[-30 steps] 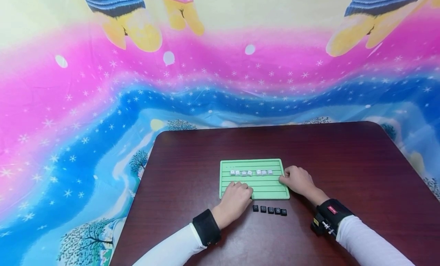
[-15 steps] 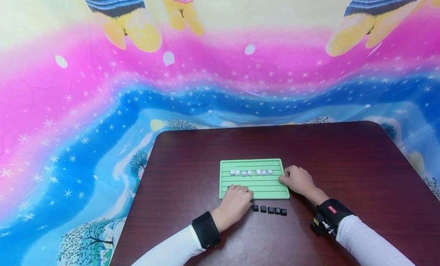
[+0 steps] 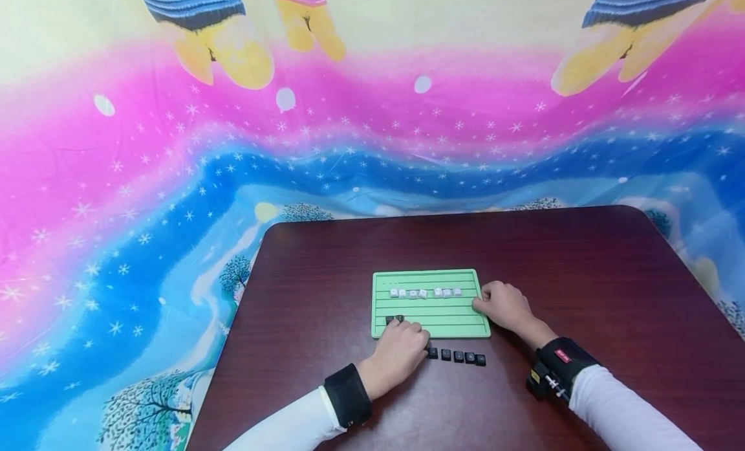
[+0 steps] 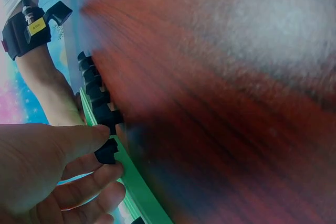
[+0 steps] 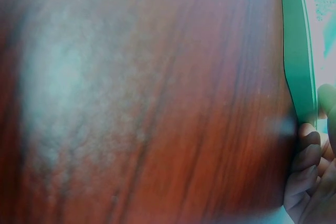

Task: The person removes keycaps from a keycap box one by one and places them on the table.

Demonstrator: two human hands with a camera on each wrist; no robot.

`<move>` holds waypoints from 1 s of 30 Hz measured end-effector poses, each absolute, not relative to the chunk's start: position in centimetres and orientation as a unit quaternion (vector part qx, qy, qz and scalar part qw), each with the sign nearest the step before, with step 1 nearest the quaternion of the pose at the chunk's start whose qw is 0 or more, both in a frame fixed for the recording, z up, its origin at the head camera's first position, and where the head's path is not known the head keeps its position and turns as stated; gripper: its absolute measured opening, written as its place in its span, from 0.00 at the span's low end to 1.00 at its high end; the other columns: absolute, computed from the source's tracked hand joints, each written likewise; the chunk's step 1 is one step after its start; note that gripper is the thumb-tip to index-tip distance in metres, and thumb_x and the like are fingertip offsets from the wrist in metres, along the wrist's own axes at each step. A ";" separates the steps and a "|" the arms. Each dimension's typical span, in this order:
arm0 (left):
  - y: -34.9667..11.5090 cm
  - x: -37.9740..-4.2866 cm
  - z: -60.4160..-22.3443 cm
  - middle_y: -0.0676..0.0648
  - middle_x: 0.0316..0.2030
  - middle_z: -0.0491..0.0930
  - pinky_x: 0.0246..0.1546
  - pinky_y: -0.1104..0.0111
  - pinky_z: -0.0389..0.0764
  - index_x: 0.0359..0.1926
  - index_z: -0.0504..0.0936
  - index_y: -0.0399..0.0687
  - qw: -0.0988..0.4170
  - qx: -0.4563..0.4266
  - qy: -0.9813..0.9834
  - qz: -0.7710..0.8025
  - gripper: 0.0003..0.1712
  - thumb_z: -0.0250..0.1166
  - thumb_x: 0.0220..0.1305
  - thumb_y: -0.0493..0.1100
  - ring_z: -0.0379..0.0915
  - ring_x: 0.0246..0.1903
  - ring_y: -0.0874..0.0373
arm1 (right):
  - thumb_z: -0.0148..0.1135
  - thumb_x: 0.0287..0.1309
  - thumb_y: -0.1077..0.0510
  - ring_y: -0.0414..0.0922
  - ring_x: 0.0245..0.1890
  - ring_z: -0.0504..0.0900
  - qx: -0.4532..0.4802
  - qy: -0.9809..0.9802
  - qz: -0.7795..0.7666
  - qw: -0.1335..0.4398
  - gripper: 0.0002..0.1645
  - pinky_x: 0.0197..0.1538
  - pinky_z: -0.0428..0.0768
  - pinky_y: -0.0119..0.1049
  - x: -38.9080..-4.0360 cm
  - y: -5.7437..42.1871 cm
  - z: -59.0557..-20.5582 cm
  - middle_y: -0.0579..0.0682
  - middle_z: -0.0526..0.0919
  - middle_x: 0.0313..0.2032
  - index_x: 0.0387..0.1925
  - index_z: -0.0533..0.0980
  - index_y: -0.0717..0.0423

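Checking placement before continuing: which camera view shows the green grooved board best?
The head view: nearly all of the green grooved board shows, with the left hand covering part of its near edge. Both wrist views show only strips of its edge.

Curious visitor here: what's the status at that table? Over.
Left hand pinching small black square keycap. Right hand gripping green rectangular grooved board by its edge. Left hand partly hides board's near rim.
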State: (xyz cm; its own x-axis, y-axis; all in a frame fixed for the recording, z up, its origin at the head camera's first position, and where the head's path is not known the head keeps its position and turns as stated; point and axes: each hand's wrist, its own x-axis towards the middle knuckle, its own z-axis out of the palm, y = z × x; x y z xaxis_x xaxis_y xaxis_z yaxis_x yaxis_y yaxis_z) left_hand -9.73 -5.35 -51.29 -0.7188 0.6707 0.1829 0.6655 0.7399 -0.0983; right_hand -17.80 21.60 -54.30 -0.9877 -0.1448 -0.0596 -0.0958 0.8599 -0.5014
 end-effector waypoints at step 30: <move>-5.3 -9.5 -51.6 0.59 0.26 0.82 0.25 0.74 0.65 0.31 0.85 0.59 0.089 -0.367 -0.926 0.016 0.11 0.75 0.56 0.56 0.78 0.26 0.65 | 0.62 0.55 0.53 0.39 0.16 0.51 -0.061 0.963 -0.259 0.045 0.26 0.22 0.49 0.31 -17.8 21.7 -54.5 0.39 0.53 0.13 0.12 0.56 0.45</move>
State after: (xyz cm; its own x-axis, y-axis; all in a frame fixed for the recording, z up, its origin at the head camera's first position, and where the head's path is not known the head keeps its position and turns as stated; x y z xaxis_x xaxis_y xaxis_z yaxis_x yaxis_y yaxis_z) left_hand -9.45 -5.27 -51.57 -0.7142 0.6830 0.1531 0.6771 0.7296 -0.0959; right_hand -17.83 21.67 -54.47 -0.9884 -0.1414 -0.0558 -0.0943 0.8584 -0.5043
